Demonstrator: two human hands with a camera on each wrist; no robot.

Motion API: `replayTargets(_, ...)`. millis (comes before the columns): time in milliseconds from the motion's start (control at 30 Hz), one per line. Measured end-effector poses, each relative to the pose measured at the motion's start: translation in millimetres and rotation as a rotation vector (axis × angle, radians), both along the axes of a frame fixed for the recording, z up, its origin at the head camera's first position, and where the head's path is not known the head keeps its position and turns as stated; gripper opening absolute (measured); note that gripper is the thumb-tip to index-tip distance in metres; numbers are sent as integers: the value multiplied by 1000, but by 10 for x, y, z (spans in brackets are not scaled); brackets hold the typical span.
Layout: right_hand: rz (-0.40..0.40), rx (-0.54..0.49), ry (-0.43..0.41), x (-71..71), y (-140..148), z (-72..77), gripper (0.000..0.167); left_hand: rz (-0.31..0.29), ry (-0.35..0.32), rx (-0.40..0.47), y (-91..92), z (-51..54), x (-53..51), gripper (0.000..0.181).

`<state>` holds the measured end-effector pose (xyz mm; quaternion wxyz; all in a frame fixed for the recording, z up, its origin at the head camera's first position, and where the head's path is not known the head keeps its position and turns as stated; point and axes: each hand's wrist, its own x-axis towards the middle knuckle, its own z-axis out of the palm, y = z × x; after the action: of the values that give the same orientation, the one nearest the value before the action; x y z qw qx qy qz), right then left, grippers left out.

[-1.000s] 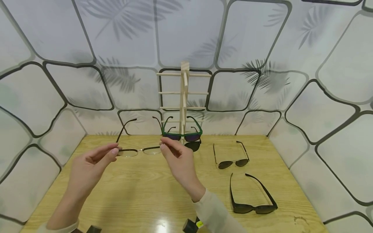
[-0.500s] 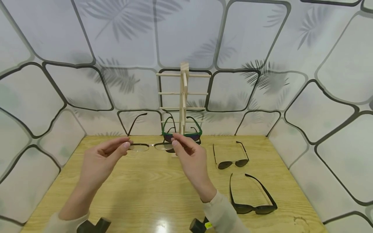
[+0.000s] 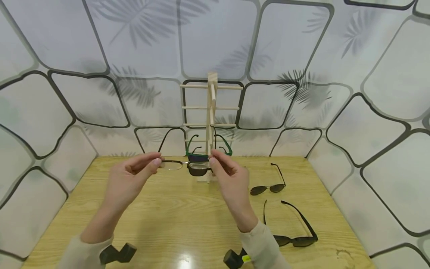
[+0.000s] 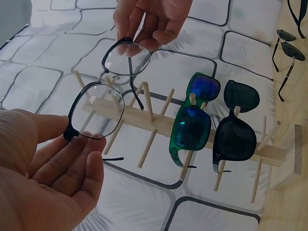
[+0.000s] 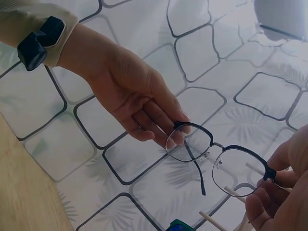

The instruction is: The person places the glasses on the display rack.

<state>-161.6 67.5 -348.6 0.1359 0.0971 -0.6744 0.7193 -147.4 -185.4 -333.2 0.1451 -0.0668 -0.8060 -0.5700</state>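
Observation:
A pair of clear-lensed eyeglasses point(image 3: 172, 161) with a dark browline is held up in front of the wooden eyewear rack point(image 3: 212, 80), temples unfolded toward the rack. My left hand point(image 3: 129, 183) pinches the left end of the frame between thumb and fingers. At the other end, my right hand point(image 3: 233, 186) pinches the frame the same way. In the left wrist view, green sunglasses point(image 4: 191, 129) with blue mirrored lenses hang on the rack beside black sunglasses point(image 4: 235, 138). Both sit on lower rungs, partly hidden behind the eyeglasses and right hand in the head view.
Aviator sunglasses point(image 3: 258, 190) lie unfolded on the wooden table point(image 3: 168, 216) right of the rack. Nearer to me lie thick black sunglasses point(image 3: 304, 242), partly behind the right sleeve point(image 3: 263, 244). Patterned walls point(image 3: 147, 104) enclose the back and sides. The rack's higher rungs hold no eyewear.
Both hands have carried the eyeglasses to the right, and slightly upward, so they now overlap the rack's lower part. The sunglasses on the rack and table have stayed in place.

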Motion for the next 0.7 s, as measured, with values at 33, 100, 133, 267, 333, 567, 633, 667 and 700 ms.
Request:
replayTargets(33, -7, -1, -6, -1, 13, 4, 31, -6, 2, 4, 17, 6, -11, 32)
replayTargets(100, -22, 7, -11, -2, 38, 17, 31, -11, 12, 2, 48, 13, -34, 31)
replayTargets(133, -30, 10, -11, -4, 50, 22, 31, -15, 15, 1, 64, 15, -45, 30)
replayTargets(267, -57, 10, -14, -15, 92, 44, 30, -22, 19, -3, 115, 11, -98, 30)
replayTargets(333, -69, 10, -12, -30, 111, 50, 29, -27, 14, 2, 138, 6, -129, 31)
replayTargets(567, -93, 15, -18, -82, 175, 63, 29, -29, 14, 34, 226, 1, -221, 32)
replayTargets(633, -94, 7, -18, -96, 190, 65, 30, -25, 14, 36, 255, 2, -240, 32)
replayTargets(667, -94, 2, -17, -105, 197, 66, 30, -22, 15, 37, 269, 2, -250, 32)
replayTargets(700, -94, -5, -16, -115, 204, 67, 30, -19, 12, 39, 285, 2, -260, 32)
